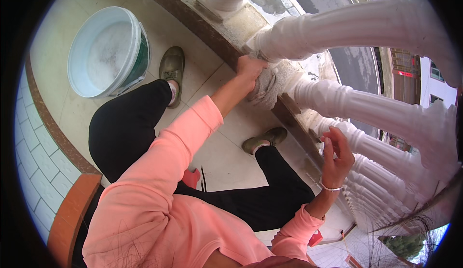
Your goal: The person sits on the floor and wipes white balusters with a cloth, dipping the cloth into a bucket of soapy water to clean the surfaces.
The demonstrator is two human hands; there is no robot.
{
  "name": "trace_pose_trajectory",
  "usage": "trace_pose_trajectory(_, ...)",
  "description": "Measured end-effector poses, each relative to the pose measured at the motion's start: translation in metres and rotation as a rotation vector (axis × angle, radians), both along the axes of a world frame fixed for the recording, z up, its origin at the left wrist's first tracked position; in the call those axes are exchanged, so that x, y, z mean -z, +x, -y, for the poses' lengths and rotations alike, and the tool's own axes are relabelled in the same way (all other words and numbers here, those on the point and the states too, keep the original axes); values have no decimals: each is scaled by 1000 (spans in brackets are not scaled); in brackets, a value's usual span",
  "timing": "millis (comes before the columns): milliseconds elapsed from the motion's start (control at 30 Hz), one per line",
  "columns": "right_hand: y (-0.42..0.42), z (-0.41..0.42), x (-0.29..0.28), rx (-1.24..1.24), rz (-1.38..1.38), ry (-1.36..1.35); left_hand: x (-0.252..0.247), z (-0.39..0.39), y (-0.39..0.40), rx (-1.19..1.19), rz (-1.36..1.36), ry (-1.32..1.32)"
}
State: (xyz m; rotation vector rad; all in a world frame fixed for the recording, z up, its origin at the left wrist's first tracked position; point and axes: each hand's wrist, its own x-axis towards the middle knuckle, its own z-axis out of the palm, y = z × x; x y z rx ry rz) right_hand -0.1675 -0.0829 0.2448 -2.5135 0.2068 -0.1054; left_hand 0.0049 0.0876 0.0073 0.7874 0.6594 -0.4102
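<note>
My left hand [250,73] grips a bunched grey cloth [269,87]. It presses the cloth on the stone ledge between the feet of two white balusters, and part of the cloth hangs over the ledge's brown edge. The nearer of these, a fluted baluster [365,103], leans across the view from the ledge. The farther baluster [325,36] stands just past my left hand. My right hand [336,156] is raised beside the lower balusters with its fingers loosely bent and nothing visible in it. Whether its fingertips touch a baluster, I cannot tell.
A white bucket [134,51] with a green outside holds cloudy, sudsy water on the tiled floor [217,156]. My feet in green shoes [171,67] are spread apart. Behind my legs is a red plastic object [191,177]. A white tiled wall [39,138] runs along the left.
</note>
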Motion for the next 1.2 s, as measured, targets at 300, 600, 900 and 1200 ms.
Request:
trace_pose_trajectory(300, 9, -4, 3, -11, -35, -23, 8, -7, -14, -37, 160, -274)
trace_pose_trajectory(600, 10, -5, 3, -12, -72, -46, 14, -5, -11, -3, 229, -133)
trace_pose_trajectory(900, 8, -4, 3, -16, -84, -49, 13, -10, -14, -35, 200, -293)
trace_pose_trajectory(1200, 8, -3, 4, -25, -89, -69, 5, -13, -14, -9, 185, -279)
